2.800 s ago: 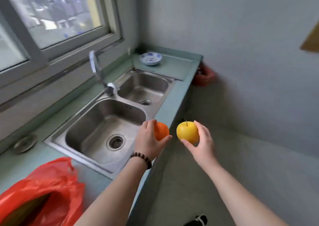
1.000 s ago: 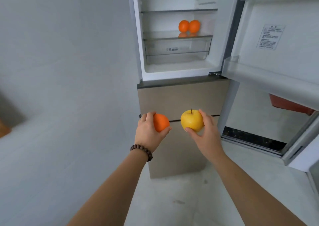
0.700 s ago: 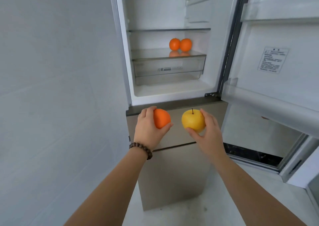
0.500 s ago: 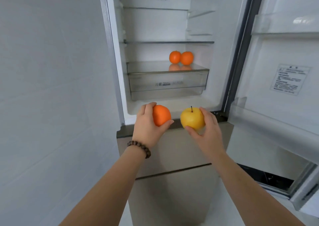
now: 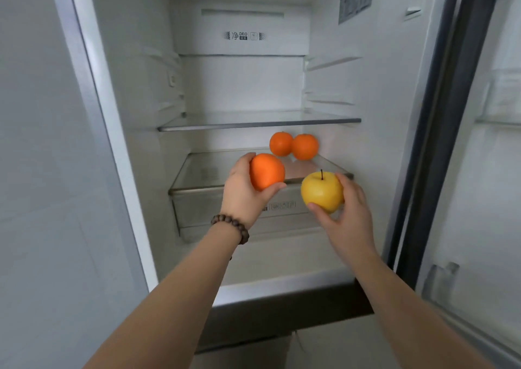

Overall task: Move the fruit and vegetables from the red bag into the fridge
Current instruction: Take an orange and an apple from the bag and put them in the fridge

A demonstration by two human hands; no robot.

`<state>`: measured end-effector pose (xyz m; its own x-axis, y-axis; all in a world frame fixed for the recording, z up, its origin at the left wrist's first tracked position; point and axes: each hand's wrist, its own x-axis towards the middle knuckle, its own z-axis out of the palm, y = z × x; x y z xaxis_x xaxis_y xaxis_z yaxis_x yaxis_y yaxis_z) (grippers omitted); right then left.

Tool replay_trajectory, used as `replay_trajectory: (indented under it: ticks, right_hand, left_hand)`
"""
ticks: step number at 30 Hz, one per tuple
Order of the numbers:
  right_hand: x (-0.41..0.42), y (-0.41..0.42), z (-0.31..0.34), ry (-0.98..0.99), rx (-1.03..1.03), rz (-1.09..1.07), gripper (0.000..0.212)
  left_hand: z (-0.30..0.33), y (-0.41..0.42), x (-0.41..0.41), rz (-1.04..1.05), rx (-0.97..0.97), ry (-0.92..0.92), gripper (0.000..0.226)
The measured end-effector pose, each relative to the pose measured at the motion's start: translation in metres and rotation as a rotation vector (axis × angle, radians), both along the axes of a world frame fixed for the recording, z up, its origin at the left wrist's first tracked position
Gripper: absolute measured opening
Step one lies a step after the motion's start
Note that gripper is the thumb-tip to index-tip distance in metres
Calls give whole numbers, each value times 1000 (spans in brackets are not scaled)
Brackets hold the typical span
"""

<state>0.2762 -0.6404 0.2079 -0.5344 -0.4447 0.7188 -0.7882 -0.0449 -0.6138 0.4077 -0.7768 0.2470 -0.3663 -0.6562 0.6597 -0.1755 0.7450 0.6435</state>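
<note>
Two hands are up in front of the open fridge (image 5: 135,92) as I look in. My left hand (image 5: 244,191) has its fingers and thumb curled around an orange (image 5: 266,171), holding it just in front of the lower glass shelf (image 5: 197,168). My right hand (image 5: 348,213) grips a yellow apple (image 5: 322,195) from its right side and underneath, stem pointing up; it hangs a little lower than the orange, level with the front of the clear drawer (image 5: 197,211) under that shelf. The two fruits are near each other but apart. A beaded bracelet (image 5: 232,226) sits on my left wrist. Two more oranges (image 5: 293,146) stand touching side by side toward the back right of the lower shelf. Above them I see another glass shelf (image 5: 253,122) with nothing I can make out on it. The fridge door (image 5: 490,171) stands open at the right edge of my view.
</note>
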Motion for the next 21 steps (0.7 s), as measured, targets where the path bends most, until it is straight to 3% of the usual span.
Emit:
replay_trajectory:
  ticks: [4, 8, 14, 21]
  right_hand:
    - [-14, -17, 2, -47, -37, -43, 70]
    - [-22, -22, 5, -45, -48, -64, 70]
    - [-31, -18, 8, -29, -61, -107, 72]
    - [-32, -12, 4, -23, -27, -154, 73]
  left_hand:
    - [21, -35, -30, -23, -10, -57, 82]
    - [35, -67, -58, -41, 154, -126, 93]
    - [42, -98, -88, -93, 163, -338, 82]
    - [38, -110, -109, -99, 215, -411, 82]
